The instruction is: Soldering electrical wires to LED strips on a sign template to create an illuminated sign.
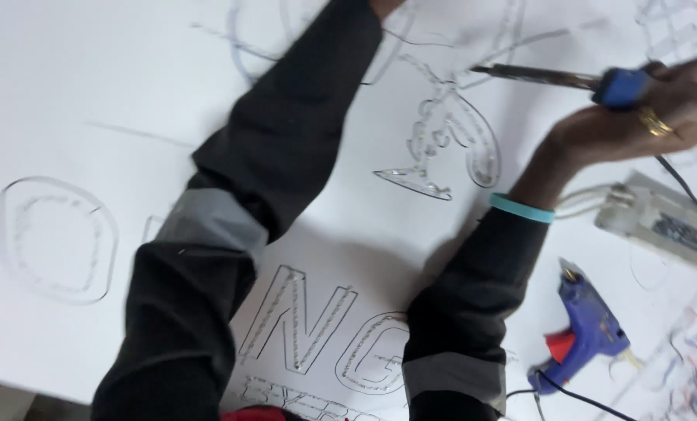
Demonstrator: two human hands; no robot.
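Soldering iron (566, 78) sits at the upper right of the frame, gripped by its blue handle in the closed right hand (644, 117). Its long metal tip points left, over the curly letter outline (449, 140) on the white board (91, 93). The left hand is cut off at the top edge; its grip cannot be told.

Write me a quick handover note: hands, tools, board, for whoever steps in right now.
Right hand: gripping the blue-handled soldering iron, metal tip held above the curly cut-out shape lined with small lights.
Left hand: out of view past the top edge; its sleeve lies across the white sign board.
Blue glue gun with red trigger lies at the lower right; a pale rectangular power unit sits beside it.
Lower letters already hold lights; the oval outline at the left looks unfilled.
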